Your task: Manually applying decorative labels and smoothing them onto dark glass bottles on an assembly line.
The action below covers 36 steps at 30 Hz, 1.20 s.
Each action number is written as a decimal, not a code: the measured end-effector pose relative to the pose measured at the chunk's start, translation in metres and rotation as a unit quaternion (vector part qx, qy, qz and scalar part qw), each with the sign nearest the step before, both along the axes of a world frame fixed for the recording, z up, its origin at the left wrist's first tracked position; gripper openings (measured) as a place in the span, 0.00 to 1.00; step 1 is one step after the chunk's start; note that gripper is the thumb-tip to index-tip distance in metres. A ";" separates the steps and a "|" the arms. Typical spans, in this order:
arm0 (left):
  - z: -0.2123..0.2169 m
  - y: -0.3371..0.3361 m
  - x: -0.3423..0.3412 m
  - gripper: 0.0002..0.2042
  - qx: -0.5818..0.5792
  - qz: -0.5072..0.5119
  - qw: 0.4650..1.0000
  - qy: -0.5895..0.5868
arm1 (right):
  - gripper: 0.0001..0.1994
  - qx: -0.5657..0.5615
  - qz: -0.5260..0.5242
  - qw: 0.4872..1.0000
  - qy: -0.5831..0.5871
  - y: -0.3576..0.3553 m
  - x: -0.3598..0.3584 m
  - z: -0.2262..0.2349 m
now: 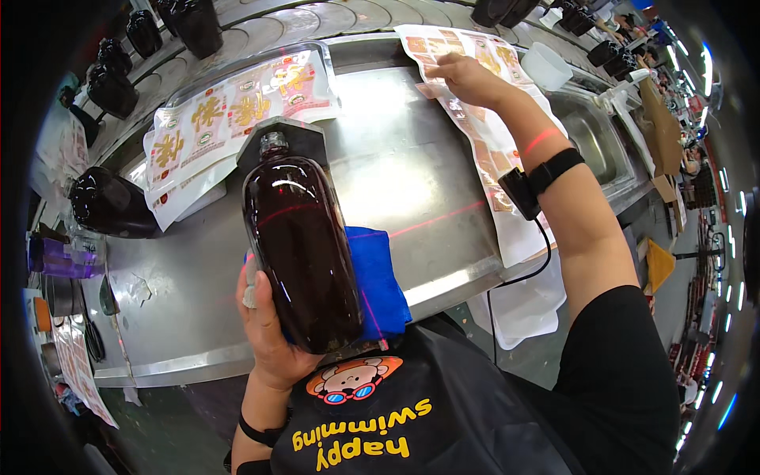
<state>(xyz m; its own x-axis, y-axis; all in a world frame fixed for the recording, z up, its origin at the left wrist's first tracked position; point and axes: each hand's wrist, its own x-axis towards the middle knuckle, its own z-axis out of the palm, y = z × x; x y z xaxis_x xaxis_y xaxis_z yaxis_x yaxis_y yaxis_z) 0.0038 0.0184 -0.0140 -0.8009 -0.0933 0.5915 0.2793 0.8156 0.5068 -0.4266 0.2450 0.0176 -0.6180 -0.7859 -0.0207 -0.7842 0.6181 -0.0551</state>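
A large dark brown glass bottle (301,245) lies tilted with its neck away from me, beside a blue cloth (372,269). My left hand (273,336) is wrapped round its lower left side and base, with a pale cover on one finger. Behind the bottle's neck is a black hexagonal piece (310,142). My right hand (471,81) reaches over a sheet of red and gold labels (495,131) at the far right. Its fingers are drawn together at the sheet's left edge; whatever sits between the fingertips is too small to make out.
More label sheets (229,119) lie at the far left, next to another dark bottle (111,202). A white tub (546,66) and a steel sink (598,138) are at the right. Several dark bottles (194,28) stand on the conveyor behind. A black cable (522,277) hangs from my right wrist.
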 end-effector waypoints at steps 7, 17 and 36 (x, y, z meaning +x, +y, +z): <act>0.002 -0.001 0.001 0.50 -0.004 -0.005 1.000 -0.005 | 0.09 0.067 0.028 0.997 -0.018 -0.035 -0.018 0.002; 0.012 -0.006 0.011 0.56 0.009 -0.004 0.994 -0.108 | 0.10 0.166 -0.178 0.965 0.094 0.110 -0.063 -0.041; 0.034 0.001 0.008 0.55 -0.097 0.022 0.993 -0.067 | 0.05 -0.295 0.223 0.913 -0.173 -0.058 0.238 0.120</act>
